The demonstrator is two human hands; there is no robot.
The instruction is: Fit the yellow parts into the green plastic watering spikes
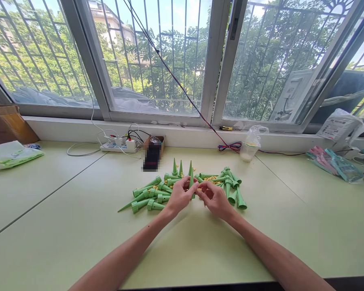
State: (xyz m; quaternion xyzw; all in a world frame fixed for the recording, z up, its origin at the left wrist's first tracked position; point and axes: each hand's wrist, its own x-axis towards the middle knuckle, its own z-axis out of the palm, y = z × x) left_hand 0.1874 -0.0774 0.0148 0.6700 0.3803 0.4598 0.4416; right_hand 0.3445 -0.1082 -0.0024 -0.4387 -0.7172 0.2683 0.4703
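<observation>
My left hand (180, 196) is closed around a green plastic plant watering spike (191, 179), held upright with its tip pointing up. Close by on the right, my right hand (214, 199) has its fingers pinched near the spike's side; whatever is between them is too small to make out. Several like spikes with ribbed caps (148, 195) lie in a heap to the left, and a second heap of green spikes (230, 184) lies to the right. Behind my hands a few spikes (174, 167) stand tip up. Small yellow pieces (210, 178) are scattered among them, partly hidden.
Along the sill of the pale green table (182, 254) are a white power strip (118, 146), a small cardboard box (162, 142), a coiled red-blue cable (230, 146) and a plastic-bagged cup (249, 148). Packets (336, 161) lie far right, a white-green bag (15, 155) far left.
</observation>
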